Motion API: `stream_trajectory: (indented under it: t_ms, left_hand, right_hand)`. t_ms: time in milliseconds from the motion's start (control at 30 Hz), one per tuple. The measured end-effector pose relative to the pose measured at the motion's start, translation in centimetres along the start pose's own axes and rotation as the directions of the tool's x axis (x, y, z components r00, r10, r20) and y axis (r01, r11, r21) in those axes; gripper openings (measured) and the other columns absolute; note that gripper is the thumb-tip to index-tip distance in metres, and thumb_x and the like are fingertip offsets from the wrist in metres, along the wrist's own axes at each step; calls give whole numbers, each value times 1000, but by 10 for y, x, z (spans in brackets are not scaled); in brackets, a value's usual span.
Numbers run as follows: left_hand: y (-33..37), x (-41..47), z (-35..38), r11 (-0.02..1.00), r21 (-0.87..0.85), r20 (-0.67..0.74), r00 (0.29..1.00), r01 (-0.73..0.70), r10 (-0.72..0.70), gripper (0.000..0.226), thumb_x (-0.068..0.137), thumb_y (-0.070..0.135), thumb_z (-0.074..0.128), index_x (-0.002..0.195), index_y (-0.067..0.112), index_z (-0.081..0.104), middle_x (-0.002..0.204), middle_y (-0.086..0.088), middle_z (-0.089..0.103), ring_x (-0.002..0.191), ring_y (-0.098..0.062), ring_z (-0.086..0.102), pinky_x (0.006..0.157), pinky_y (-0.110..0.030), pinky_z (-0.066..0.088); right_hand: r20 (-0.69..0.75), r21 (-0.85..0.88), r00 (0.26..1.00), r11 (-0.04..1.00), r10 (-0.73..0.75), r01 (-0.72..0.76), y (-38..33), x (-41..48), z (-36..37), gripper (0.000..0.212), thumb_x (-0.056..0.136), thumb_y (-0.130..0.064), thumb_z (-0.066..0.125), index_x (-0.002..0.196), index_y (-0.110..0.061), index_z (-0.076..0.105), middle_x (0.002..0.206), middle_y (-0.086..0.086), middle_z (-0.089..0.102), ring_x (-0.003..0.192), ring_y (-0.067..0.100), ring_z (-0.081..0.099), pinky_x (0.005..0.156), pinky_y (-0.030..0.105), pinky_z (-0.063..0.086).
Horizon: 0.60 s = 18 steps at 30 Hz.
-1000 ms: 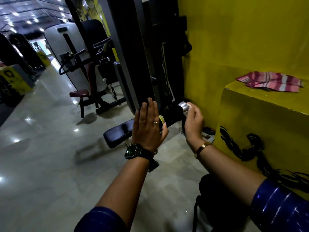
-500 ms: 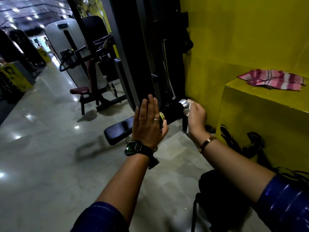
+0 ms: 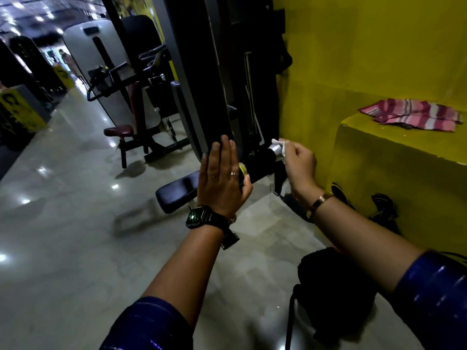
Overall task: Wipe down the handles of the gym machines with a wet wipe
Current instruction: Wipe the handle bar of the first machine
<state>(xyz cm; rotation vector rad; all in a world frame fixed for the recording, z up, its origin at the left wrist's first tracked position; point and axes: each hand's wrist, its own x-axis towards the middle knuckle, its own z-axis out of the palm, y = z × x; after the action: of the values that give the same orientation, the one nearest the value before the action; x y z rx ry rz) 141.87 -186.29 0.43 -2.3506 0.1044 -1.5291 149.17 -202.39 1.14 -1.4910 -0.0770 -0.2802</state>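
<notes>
A black machine handle with a silver end cap and a yellow band juts out from the dark machine frame. My right hand pinches a white wet wipe against the silver cap. My left hand stands flat with straight fingers against the handle's left end, thumb by the yellow band. A black watch sits on the left wrist and a gold bracelet on the right.
A black padded bench lies below the handle. A yellow block at the right carries a pink striped cloth. A black bag sits on the floor. Another machine with a maroon seat stands behind on the glossy floor.
My right hand has drawn back from cupping the silver end cap, and the white wipe now shows between its fingertips. My left hand stays flat against the handle.
</notes>
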Motion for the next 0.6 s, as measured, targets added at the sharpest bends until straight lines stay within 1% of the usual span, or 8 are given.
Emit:
stream_trajectory:
  t_ms: [100,167,233,300,367,433,500,600]
  left_hand:
    - [1,-2,0,1000,-20,-9,1000,-1,1,101,81,42,56,154,4,-4,162,-12,-13,149,-25,-14,122,-39,-1]
    - [1,-2,0,1000,-28,-14,1000,-1,1,102,81,41,58,154,4,-3,162,-11,-12,149,-24,-13,122,-39,0]
    - [1,-2,0,1000,-25,-20,1000,-1,1,102,80,41,59,154,4,-1,163,-12,-6,150,-25,-11,122,-39,1]
    - [1,-2,0,1000,-17,-27,1000,-9,9,102,80,41,59,154,3,0,161,-15,3,150,-25,-11,122,-39,1]
    - [0,-1,0,1000,-8,-27,1000,-14,13,101,81,42,58,154,2,0,162,-15,-5,150,-26,-12,122,-39,0]
    - [-1,-1,0,1000,-11,-26,1000,-14,14,99,83,43,55,154,2,0,161,-13,-15,150,-26,-12,122,-39,-1]
    - [-1,-2,-2,1000,-18,-14,1000,-18,18,92,86,41,49,154,3,-1,161,-12,-18,149,-25,-13,122,-39,-3]
    - [1,-2,-3,1000,0,0,1000,-12,12,83,89,36,39,154,3,-2,160,-12,-20,149,-25,-16,122,-39,-6]
  right_hand:
    - [166,-174,986,985,34,-5,-7,15,8,23,96,-22,50,106,-20,71,83,-11,63,73,-2,58,66,17,49]
    - [209,-226,970,971,128,-79,-7,23,12,26,96,-30,48,80,-24,68,85,1,66,88,22,66,81,38,55]
    - [145,-255,979,961,146,-106,-5,21,12,38,99,-33,44,65,-19,54,71,5,58,75,26,63,70,33,55]
    - [56,-287,998,958,40,-22,-2,6,11,35,102,-29,41,76,-15,59,72,5,58,68,19,56,62,27,44]
    - [15,-301,997,950,-80,80,7,-12,12,30,103,-23,41,113,-10,65,107,11,67,98,22,61,79,24,43]
    - [57,-322,971,916,-234,240,15,-23,13,38,104,-19,40,138,-6,49,141,12,51,131,22,45,104,24,36]
    - [130,-374,926,847,-354,377,21,-21,15,39,103,-17,39,139,-8,48,147,11,43,142,22,31,118,37,24]
    - [282,-492,818,657,-501,571,17,-18,18,39,102,-25,35,128,-10,59,136,10,56,138,24,38,118,41,10]
